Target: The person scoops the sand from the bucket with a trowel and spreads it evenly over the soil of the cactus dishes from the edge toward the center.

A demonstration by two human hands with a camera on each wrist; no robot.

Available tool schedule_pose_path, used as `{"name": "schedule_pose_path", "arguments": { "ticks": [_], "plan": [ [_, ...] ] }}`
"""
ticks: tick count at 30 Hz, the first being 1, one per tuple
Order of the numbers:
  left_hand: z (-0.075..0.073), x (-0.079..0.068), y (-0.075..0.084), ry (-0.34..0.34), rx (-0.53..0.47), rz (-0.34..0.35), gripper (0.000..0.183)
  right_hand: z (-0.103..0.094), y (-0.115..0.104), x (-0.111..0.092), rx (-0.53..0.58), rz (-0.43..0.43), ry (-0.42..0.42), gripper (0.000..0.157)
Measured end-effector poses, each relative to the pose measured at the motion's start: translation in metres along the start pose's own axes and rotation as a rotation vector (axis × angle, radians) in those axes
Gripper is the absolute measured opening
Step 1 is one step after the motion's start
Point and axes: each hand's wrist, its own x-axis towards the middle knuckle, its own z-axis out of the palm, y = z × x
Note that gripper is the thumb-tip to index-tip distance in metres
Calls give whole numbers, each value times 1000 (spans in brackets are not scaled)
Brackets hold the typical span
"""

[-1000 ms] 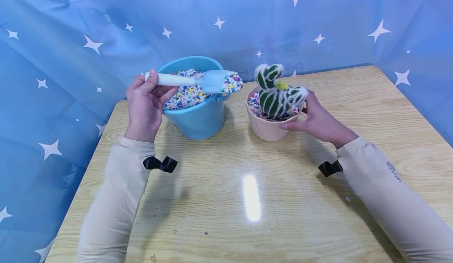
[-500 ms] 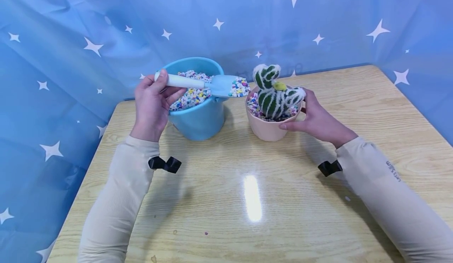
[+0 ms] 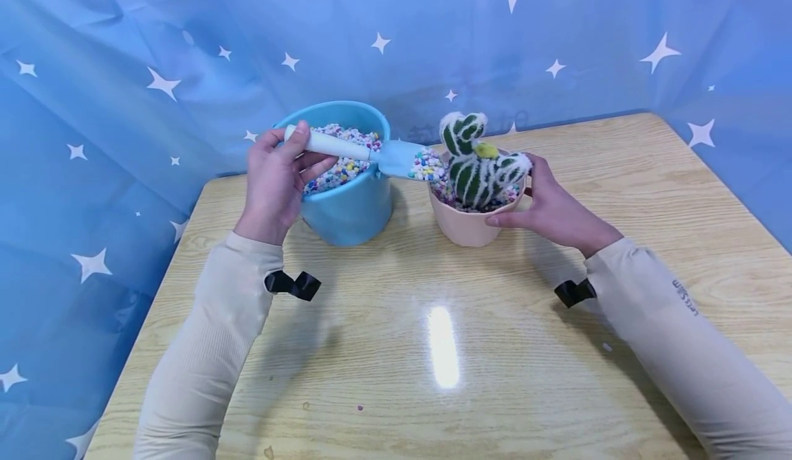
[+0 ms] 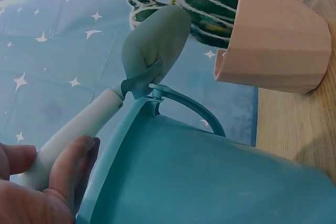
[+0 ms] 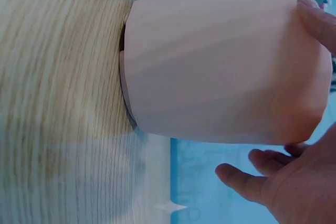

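Observation:
My left hand [image 3: 272,185] grips the white handle of a small trowel [image 3: 396,157] by its end. Colourful beads [image 3: 428,164] lie on the trowel's tip, which overlaps the left rim of a pink flowerpot [image 3: 467,225]. In the pot stands a fuzzy green-and-white cactus [image 3: 479,174] with a yellow bit, beads around its base. My right hand [image 3: 553,209] holds the pot at its right rim, thumb on the near side; in the right wrist view one finger [image 5: 239,179] extends off the pot. The left wrist view shows the trowel's underside above the blue bucket [image 4: 210,171].
The blue bucket stands left of the pot, filled with multicoloured beads [image 3: 337,179], its handle [image 4: 194,108] folded toward the pot. Both stand at the back of the wooden table [image 3: 371,350], in front of a blue starry curtain [image 3: 346,27]. A small purple bead lies near the front.
The left hand has carried the loaded trowel rightward and slightly down, from over the bucket to the pot's left rim. The right hand and pot have stayed put.

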Motion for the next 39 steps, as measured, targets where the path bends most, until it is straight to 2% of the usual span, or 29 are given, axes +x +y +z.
{"name": "schedule_pose_path", "arguments": {
  "ticks": [6, 12, 21, 28, 39],
  "plan": [
    [4, 1, -1, -20, 47, -4, 29, 1, 1, 0, -7, -30, 6, 114],
    [8, -2, 0, -54, 110, 28, 29, 1, 2, 0, -9, -74, 7, 110],
    [13, -5, 1, -74, 145, 49, 30, 2, 2, 0, -4, -75, 3, 110],
    [17, -7, 3, -73, 206, 65, 31, 1, 2, 0, -6, -19, 6, 122],
    [24, -9, 8, -96, 221, 99, 28, 2, 0, 0, -7, -27, 13, 126]
  ]
}}
